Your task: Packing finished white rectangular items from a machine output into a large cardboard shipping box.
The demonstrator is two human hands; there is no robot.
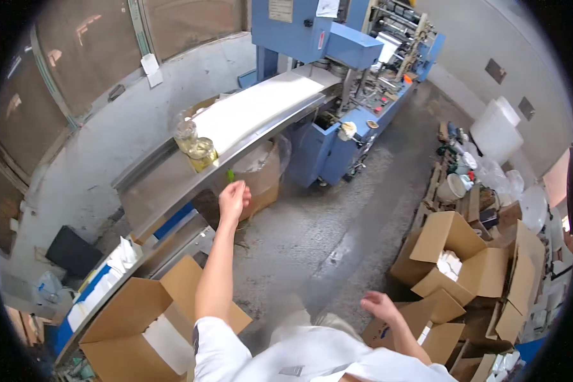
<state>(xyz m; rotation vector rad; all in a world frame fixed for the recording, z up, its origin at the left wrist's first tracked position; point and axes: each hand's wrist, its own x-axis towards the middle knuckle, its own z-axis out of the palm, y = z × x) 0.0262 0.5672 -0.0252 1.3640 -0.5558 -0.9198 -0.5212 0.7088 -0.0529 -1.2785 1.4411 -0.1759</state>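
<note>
My left hand (pixel 234 200) reaches forward with its fingers curled together, beside the near edge of a long metal conveyor table (pixel 153 197). Just past the fingertips shows a small bright green thing (pixel 230 174); I cannot tell whether the hand holds it. A wide white sheet (pixel 254 111) lies along the table, coming from a blue machine (pixel 299 38). Two clear jars or rolls with a yellowish tint (pixel 202 155) rest at the sheet's near end. Low on the right, my right hand (pixel 382 307) hangs with loosely spread fingers and nothing in it, near an open cardboard box (pixel 420 312).
An open carton (pixel 127 305) with white sheets inside stands at lower left. Another open carton (pixel 490 270) holds white pieces at right, among buckets, plastic bags and wood. A large bag-lined box (pixel 261 184) sits under the table. Wet-looking grey floor (pixel 337 235) runs between.
</note>
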